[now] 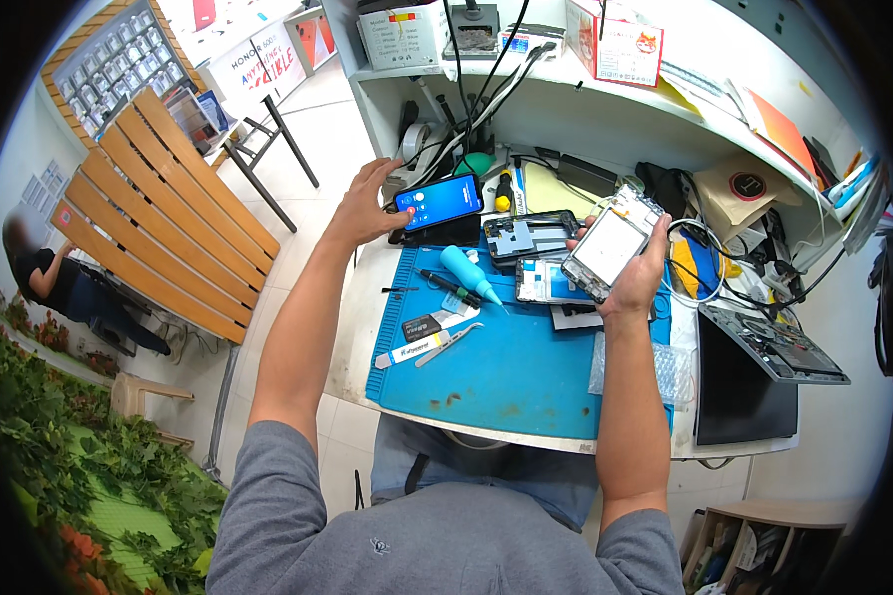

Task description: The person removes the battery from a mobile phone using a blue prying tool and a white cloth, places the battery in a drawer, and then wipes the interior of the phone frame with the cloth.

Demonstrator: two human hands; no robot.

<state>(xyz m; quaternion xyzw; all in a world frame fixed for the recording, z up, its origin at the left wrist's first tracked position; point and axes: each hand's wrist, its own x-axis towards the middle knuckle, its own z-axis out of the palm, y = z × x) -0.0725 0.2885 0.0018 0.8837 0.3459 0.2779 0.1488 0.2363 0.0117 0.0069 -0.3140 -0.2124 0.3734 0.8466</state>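
My right hand grips a disassembled phone above the right part of the blue work mat. The phone's white inner panel and bare metal frame face up. At the far left of the bench, my left hand is open with its fingers stretched out. Its thumb touches the edge of a smartphone with a lit blue screen. Between my hands lies a black phone frame. Nearer to me on the mat are a light-blue squeeze bottle, a screwdriver and tweezers.
An opened laptop stands at the bench's right end, beside clear bubble wrap. Cables and a brown paper bag crowd the back right. A shelf with boxes spans the back. Another person is beyond a slatted wooden panel.
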